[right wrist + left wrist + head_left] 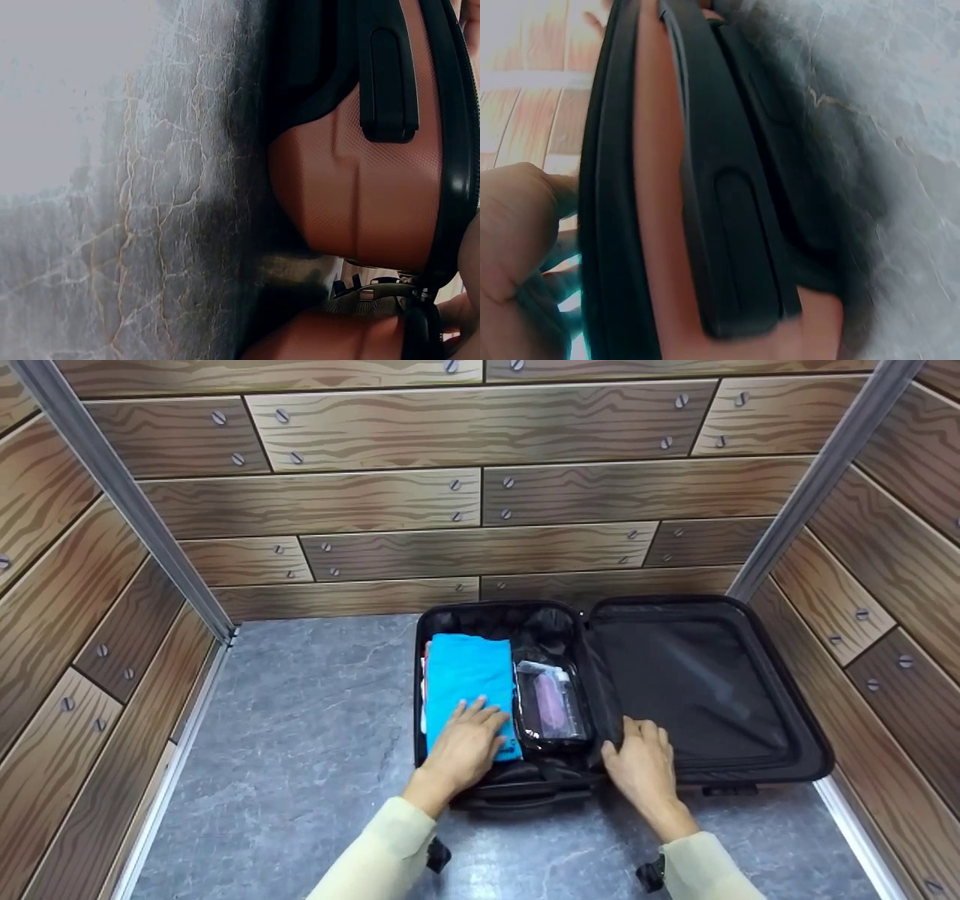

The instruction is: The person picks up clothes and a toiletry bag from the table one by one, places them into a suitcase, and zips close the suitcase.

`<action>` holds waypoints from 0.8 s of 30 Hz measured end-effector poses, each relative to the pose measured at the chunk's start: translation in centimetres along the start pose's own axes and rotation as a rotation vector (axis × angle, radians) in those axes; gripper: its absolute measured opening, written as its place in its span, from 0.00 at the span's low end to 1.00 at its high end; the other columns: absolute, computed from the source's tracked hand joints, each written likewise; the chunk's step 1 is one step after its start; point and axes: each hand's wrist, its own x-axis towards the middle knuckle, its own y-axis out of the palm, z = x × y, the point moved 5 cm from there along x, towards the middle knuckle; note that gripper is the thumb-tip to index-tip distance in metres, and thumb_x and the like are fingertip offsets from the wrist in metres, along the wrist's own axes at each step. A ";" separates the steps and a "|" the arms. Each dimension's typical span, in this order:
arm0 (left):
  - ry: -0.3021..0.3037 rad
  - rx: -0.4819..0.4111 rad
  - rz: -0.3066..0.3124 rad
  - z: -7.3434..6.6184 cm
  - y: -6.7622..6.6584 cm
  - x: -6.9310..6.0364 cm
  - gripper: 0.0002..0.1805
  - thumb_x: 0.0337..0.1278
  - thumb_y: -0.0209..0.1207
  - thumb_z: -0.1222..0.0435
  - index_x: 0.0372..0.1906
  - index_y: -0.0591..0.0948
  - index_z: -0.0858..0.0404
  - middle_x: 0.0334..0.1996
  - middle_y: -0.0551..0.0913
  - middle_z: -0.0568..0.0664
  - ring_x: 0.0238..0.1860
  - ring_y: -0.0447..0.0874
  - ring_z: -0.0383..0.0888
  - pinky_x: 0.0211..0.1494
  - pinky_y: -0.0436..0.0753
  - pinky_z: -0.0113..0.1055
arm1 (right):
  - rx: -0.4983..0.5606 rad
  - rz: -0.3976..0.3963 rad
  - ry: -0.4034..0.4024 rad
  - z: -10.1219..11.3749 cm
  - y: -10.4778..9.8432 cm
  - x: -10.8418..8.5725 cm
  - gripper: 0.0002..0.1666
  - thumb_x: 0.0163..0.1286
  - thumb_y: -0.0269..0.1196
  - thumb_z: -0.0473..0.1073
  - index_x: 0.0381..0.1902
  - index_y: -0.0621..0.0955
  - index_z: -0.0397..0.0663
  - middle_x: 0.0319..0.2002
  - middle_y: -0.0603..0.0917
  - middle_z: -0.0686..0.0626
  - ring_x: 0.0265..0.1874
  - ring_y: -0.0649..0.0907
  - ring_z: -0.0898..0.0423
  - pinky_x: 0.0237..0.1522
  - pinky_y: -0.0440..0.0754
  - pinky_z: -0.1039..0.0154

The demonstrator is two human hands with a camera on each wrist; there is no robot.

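Observation:
An unfolded suitcase (517, 795) lies on the floor, its lid (697, 682) laid back to the right. My left hand (465, 746) rests on a folded blue cloth (469, 660) in the left part of the case, fingers extended. To the right of the cloth sits a clear toiletry pouch (551, 709) with a purple item inside. My right hand (641, 761) is at the lid's near inner corner, touching the black lining beside the hinge; its fingertips are hidden. In the left wrist view, the black carry handle (731, 195) runs along the copper-coloured shell (360, 195).
Grey marbled floor (315, 720) extends to the left. Wood-patterned panels (480, 495) stand behind and at both sides, joined by metal posts (135, 502). The case's far edge lies close to the back wall, and the lid's right edge close to the right wall.

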 end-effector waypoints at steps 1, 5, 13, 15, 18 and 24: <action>-0.008 -0.010 -0.020 0.4 -0.3 -0.3 0.21 0.79 0.57 0.56 0.68 0.81 0.57 0.69 0.81 0.53 0.77 0.70 0.57 0.81 0.64 0.58 | 0.001 0.002 0.001 0.0 0.0 0.0 0.38 0.74 0.61 0.47 0.72 0.71 0.25 0.63 0.75 0.27 0.63 0.71 0.30 0.70 0.65 0.33; -0.040 -0.053 -0.122 1.8 -1.3 -1.6 0.16 0.76 0.60 0.60 0.61 0.85 0.59 0.64 0.85 0.54 0.75 0.74 0.58 0.78 0.67 0.61 | 0.003 0.006 -0.003 0.0 -0.1 -0.1 0.38 0.75 0.60 0.47 0.73 0.70 0.24 0.63 0.75 0.27 0.63 0.71 0.30 0.70 0.64 0.33; -0.098 -0.116 -0.310 4.3 -2.8 -4.4 0.13 0.72 0.63 0.65 0.56 0.87 0.63 0.59 0.87 0.58 0.70 0.78 0.62 0.74 0.72 0.63 | 0.007 0.006 -0.009 0.1 0.1 -0.1 0.38 0.75 0.60 0.47 0.73 0.70 0.24 0.64 0.74 0.26 0.64 0.70 0.29 0.70 0.64 0.33; -0.106 -0.137 -0.363 4.8 -2.8 -5.1 0.14 0.70 0.64 0.67 0.56 0.87 0.64 0.59 0.87 0.60 0.69 0.79 0.64 0.74 0.73 0.62 | 0.004 0.001 -0.009 0.1 0.1 -0.1 0.38 0.74 0.60 0.47 0.72 0.70 0.24 0.64 0.74 0.27 0.64 0.70 0.29 0.70 0.64 0.33; -0.125 -0.172 -0.445 5.4 -2.7 -6.0 0.15 0.67 0.65 0.71 0.57 0.85 0.68 0.59 0.86 0.64 0.67 0.79 0.66 0.73 0.75 0.59 | 0.004 -0.016 -0.011 0.1 0.1 -0.1 0.38 0.75 0.60 0.48 0.72 0.71 0.25 0.63 0.75 0.27 0.63 0.71 0.30 0.69 0.65 0.33; -0.281 -0.300 -0.499 6.2 -1.9 -7.6 0.21 0.69 0.63 0.72 0.65 0.80 0.70 0.65 0.80 0.68 0.66 0.78 0.66 0.69 0.77 0.60 | 0.008 -0.063 -0.023 0.0 -0.1 -0.4 0.36 0.77 0.61 0.50 0.70 0.75 0.26 0.61 0.78 0.28 0.62 0.73 0.31 0.68 0.67 0.34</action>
